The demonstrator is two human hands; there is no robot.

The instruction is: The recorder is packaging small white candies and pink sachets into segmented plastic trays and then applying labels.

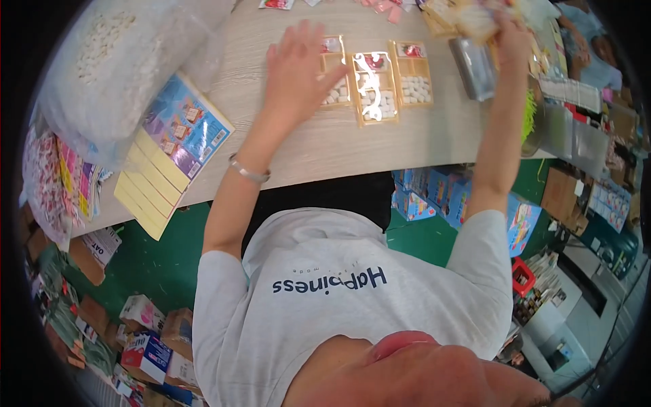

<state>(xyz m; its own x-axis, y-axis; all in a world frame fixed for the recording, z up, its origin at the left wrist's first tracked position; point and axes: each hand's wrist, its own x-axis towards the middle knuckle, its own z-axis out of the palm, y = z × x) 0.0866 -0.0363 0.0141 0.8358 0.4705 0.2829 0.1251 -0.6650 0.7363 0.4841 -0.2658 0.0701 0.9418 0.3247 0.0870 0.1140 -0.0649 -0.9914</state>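
A pale wood-grain table bears three yellow trays, a bulky clear bag and overhanging printed cards

Three yellow plastic trays sit side by side on the table, white chunks in each. Left hand is spread out over the left tray, can't tell if it's touching. Right hand is at a blurry yellowish pile, grip unclear. Big clear bag of white bits off left, blue-and-yellow cards beside it, poking past the table edge.
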